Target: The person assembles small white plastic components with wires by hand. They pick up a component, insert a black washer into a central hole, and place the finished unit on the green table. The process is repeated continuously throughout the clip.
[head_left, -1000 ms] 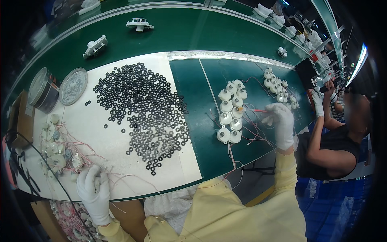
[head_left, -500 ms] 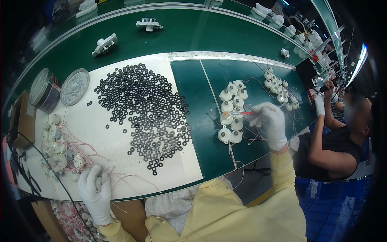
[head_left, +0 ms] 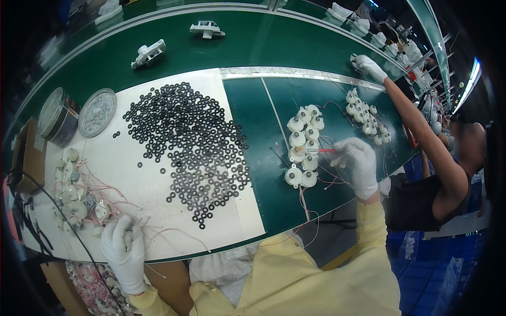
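Note:
My right hand, in a white glove, pinches a thin brush with a red shaft. The brush tip is at one of the round white motors with dark centres, standing in a double row on the green tabletop. Wires trail from these motors toward the near edge. My left hand, also gloved, rests at the near left edge with curled fingers around something greyish that I cannot make out. Beside it lies a heap of white motors with pink wires.
Many black rings cover the white sheet. A tub and its round lid stand at the left by a cardboard box. More motors sit at the right. Behind, a green belt carries white parts.
White parts on the belt have shifted right. A co-worker's gloved hand has reached onto the belt at a white part. My right hand and brush have moved slightly; my left hand stays put.

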The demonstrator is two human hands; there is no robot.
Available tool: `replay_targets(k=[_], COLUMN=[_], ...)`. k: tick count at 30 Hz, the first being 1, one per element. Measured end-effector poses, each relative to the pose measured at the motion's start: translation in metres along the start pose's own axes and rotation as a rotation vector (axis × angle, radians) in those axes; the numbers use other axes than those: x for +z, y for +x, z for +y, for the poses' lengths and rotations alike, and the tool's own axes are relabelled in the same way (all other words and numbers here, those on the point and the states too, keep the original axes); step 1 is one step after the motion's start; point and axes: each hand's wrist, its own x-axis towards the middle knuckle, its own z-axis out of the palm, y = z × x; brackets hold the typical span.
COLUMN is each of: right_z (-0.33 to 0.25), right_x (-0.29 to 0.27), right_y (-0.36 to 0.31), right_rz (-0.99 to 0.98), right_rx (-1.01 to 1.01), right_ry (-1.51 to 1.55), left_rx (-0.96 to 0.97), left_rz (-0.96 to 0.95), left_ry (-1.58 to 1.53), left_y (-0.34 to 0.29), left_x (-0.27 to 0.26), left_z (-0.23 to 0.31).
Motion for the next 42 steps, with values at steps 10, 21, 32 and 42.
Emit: replay_targets(k=[10,21,32,42], right_z=[-0.002,0.012,0.012,0.012], right_x=[-0.009,-0.011,-0.019,-0.029], right_y=[-0.008,-0.022,-0.026,-0.036], right_rz=[0.079,0.077,0.077,0.124], right_rx=[-0.105,-0.003,0.023,-0.028], right_ry=[-0.009,0.078,0.014,0.084], left_rx=[-0.023,-0.019,-0.028,0.002], left_rz=[-0.007,0.004,0.006,0.013], left_ry=[0.0,-0.001,-0.01,-0.015], left_y=[-0.002,-0.003,-0.004,-0.002], left_x=[0.0,0.001,0.001,0.0], left_z=[0.0,0.0,0.001,0.0])
